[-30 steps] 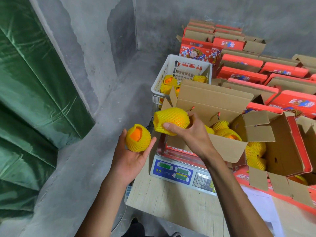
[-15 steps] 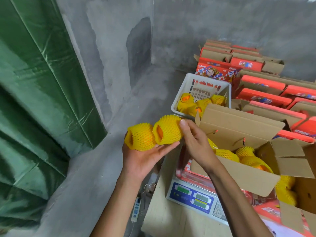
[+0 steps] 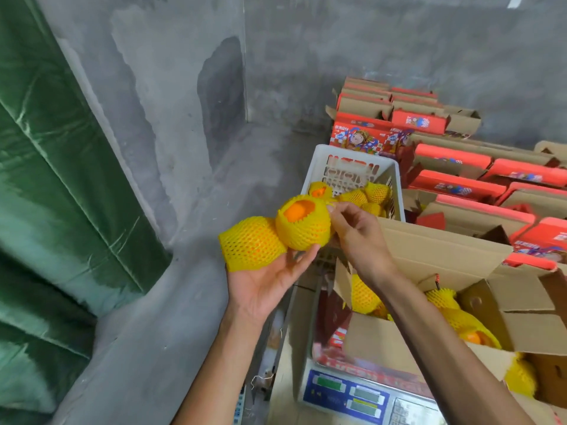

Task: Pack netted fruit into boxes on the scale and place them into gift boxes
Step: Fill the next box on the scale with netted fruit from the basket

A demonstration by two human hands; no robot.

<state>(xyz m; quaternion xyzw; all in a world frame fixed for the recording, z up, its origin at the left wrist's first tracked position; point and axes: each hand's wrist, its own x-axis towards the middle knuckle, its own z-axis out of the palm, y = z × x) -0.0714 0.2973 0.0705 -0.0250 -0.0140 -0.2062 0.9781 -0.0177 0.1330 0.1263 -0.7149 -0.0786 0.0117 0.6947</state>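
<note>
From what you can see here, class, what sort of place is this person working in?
Probably a fruit-packing storeroom: bare grey concrete walls, rows of red printed gift boxes, a white plastic basket of yellow foam-netted fruit, a blue-faced weighing scale.

Bare grey concrete floor [image 3: 190, 302] lies open left of the hands. To the right, the raised brown cardboard box flap [image 3: 435, 253] and white slotted plastic basket [image 3: 310, 176] crowd close.
</note>
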